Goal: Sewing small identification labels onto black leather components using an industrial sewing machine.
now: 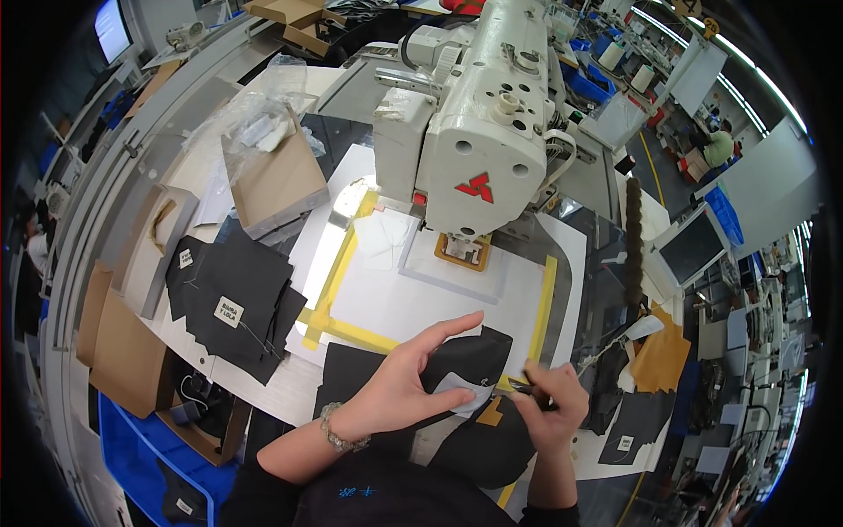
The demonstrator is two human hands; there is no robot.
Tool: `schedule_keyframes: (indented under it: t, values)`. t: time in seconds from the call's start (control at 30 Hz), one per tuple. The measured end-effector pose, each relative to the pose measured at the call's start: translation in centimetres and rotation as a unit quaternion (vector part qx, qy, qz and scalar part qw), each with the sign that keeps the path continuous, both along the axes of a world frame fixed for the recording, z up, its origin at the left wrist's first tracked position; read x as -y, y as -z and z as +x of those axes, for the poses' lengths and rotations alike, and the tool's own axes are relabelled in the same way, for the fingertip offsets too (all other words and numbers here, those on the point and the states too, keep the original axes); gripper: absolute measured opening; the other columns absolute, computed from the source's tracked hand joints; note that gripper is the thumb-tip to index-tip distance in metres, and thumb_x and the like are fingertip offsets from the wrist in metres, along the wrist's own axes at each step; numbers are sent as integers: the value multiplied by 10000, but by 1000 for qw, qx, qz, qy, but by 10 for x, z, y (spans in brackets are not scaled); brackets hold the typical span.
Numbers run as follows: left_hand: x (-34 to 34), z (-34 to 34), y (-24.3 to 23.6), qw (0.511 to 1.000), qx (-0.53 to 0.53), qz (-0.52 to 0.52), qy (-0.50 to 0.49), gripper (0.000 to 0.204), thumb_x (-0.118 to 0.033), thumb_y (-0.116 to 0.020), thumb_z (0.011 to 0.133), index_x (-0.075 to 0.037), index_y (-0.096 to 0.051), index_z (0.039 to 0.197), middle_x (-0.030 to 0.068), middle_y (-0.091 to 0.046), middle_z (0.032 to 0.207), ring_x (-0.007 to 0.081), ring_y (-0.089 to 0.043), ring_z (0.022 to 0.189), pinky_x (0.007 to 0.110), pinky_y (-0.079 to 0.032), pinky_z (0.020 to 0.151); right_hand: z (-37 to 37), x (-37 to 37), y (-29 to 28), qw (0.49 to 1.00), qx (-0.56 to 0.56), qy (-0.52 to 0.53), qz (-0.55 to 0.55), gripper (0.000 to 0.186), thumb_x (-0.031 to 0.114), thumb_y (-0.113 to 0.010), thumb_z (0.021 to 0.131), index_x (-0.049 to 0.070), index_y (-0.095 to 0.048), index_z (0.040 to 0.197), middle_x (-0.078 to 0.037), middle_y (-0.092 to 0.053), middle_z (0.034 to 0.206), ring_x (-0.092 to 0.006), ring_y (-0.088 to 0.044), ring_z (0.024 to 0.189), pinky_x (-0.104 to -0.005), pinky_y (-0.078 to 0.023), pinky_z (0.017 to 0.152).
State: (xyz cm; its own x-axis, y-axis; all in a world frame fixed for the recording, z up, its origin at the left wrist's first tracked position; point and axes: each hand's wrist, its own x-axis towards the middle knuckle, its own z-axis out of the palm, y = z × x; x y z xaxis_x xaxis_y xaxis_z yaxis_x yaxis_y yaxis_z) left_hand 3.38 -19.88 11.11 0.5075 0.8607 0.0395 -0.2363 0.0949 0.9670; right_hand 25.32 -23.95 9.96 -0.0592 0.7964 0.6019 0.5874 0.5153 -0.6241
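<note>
Near the front of the sewing table, my left hand (395, 379) holds a black fabric piece (483, 350) with a small white label (463, 388). Its thumb lies on the label, its index finger stretches out along the fabric's far edge, and its other fingers are hidden. My right hand (555, 406) is closed around a small dark tool, which looks like thread snips (522, 387); its tip is beside the label's right edge. More black fabric (344, 379) lies under my left hand. Beyond my hands stands a white industrial sewing machine (483, 132), over a white sheet edged with yellow tape (369, 334).
Black fabric pieces with white labels (241, 290) are stacked on the left, near an open cardboard box (274, 180). A blue bin (132, 448) stands at the lower left. On the right lie a mustard-coloured piece (660, 351) and another labelled black piece (637, 426). A person (718, 147) sits far off.
</note>
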Motion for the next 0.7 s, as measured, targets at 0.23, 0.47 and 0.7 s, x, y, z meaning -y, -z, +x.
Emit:
schedule_keyframes:
  t: [0.23, 0.47, 0.7]
  values:
    - [-7, 2, 11, 997, 56, -54, 28, 804, 6, -753, 716, -23, -358, 1416, 52, -551, 1215, 109, -515, 1130, 269, -386, 1010, 6, -11, 7, 809, -389, -134, -419, 288, 98, -812, 698, 2, -666, 926, 86, -433, 586, -7, -348, 541, -189, -265, 525]
    - [-18, 1, 12, 995, 25, -64, 69, 852, -7, -760, 702, -60, -333, 1437, 46, -552, 1192, 126, -518, 1114, 274, -393, 1007, -3, -6, -1, 882, -267, -36, -386, 283, 91, -793, 744, 57, -526, 657, 95, -386, 559, 1, -306, 547, -213, -218, 507]
    - [-23, 18, 13, 997, -67, 14, 37, 904, -50, -824, 684, -82, -332, 1442, 66, -518, 1236, 118, -499, 1119, 281, -403, 983, -11, -3, -6, 910, -251, -2, -331, 232, 88, -771, 773, 20, -569, 682, 87, -394, 566, -5, -308, 546, -214, -215, 500]
